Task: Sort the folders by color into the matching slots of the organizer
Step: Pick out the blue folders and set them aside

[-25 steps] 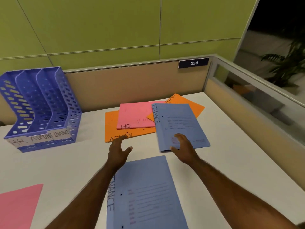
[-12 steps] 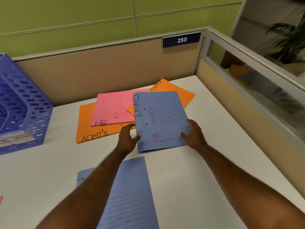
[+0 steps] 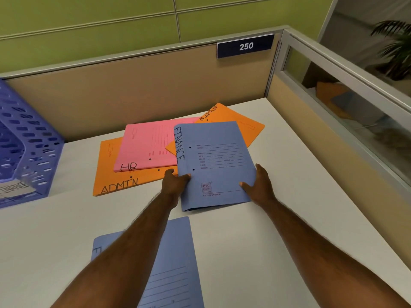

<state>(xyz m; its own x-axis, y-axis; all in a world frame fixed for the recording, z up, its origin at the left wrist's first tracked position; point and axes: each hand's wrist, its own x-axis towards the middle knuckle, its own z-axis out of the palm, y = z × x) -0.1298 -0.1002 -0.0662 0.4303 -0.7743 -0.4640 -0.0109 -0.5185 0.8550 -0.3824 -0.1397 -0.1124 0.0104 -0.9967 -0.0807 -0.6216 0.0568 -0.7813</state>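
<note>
A blue folder marked FINANCE (image 3: 213, 161) is lifted slightly off the desk, gripped at its near corners by my left hand (image 3: 173, 183) and my right hand (image 3: 259, 184). Behind it lies a pink folder marked HR (image 3: 146, 147) on top of an orange folder marked ADMIN (image 3: 111, 178). A second orange ADMIN folder (image 3: 242, 127) pokes out at the back right. Another blue folder (image 3: 171, 270) lies flat near me, partly under my left forearm. The blue perforated organizer (image 3: 24, 147) stands at the left edge, only its right slot in view.
The white desk (image 3: 289, 218) is bounded by a tan partition at the back bearing a "250" sign (image 3: 245, 46), and by a glass-topped partition (image 3: 347, 107) on the right. A white label strip (image 3: 15, 190) runs along the organizer's base.
Both hands closed on the FINANCE folder's near corners and raised it a little off the pile. My view shifted right, pushing the organizer to the left edge.
</note>
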